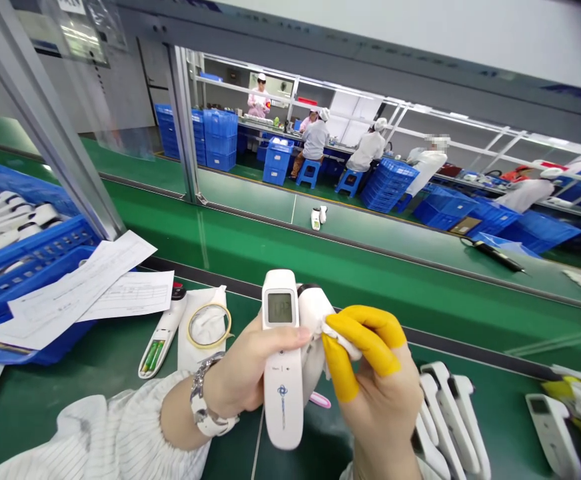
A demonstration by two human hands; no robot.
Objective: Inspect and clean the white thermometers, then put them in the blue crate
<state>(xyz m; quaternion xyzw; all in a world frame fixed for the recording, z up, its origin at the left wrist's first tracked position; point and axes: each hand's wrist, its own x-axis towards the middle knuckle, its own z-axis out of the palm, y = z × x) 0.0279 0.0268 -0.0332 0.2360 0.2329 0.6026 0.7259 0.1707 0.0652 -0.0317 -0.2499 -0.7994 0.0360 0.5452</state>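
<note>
My left hand point(250, 363) holds a white handheld thermometer point(283, 387) upright, its thumb across the front below a lit grey display point(280, 308). A second white thermometer body point(314, 308) shows just behind and to the right of it, partly hidden. My right hand point(375, 360), with yellow finger covers on several fingers, pinches a crumpled white cloth point(340, 335) against that second body. A small pink object point(320, 400) lies on the green bench beneath the hands.
Several white thermometers point(455, 420) lie at the lower right, another point(553, 430) farther right. At left are blue crates point(70, 243), papers point(125, 295), an open-backed thermometer point(163, 333) and a tape roll point(209, 325). Beyond the green conveyor point(250, 243), people sit among blue bins.
</note>
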